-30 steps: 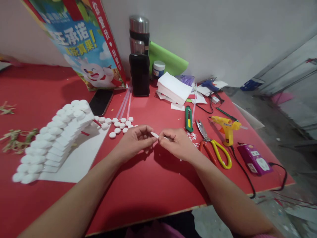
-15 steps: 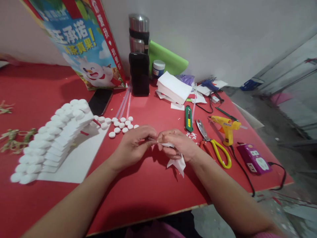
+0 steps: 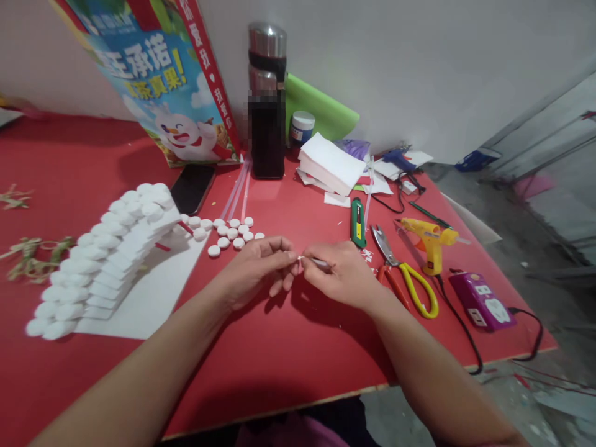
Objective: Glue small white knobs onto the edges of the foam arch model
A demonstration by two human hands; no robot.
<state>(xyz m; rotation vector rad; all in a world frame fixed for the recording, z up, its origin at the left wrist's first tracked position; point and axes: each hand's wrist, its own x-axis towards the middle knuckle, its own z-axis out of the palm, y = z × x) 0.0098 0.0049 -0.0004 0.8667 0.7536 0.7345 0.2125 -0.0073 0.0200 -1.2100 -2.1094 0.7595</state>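
Note:
My left hand [image 3: 263, 270] is closed at thumb and forefinger, pinching a tiny white piece [image 3: 300, 257]; its other fingers curl loosely below. Fingertip to fingertip with it, my right hand [image 3: 342, 276] is also closed. A slim greyish-white object [image 3: 321, 265] shows between its fingers, too small to identify. Both hands hover over the red tabletop [image 3: 279, 366]. Left of them lie loose round white pieces [image 3: 231, 234]. Farther left, a curved structure of white discs and folded white strips [image 3: 116, 254] rests on a white sheet [image 3: 144, 320].
Right of my hands lie a green cutter [image 3: 357, 223], yellow-and-red-handled snips [image 3: 416, 292], a yellow glue gun [image 3: 433, 245] and a purple power socket [image 3: 482, 301] with cables. Behind stand a black phone [image 3: 267, 139], a steel flask [image 3: 267, 46] and stacked white paper [image 3: 330, 164].
The white paper that hung below my right hand is no longer visible. My right hand has turned, its fingers now pinched near the left fingertips. The view has shifted slightly.

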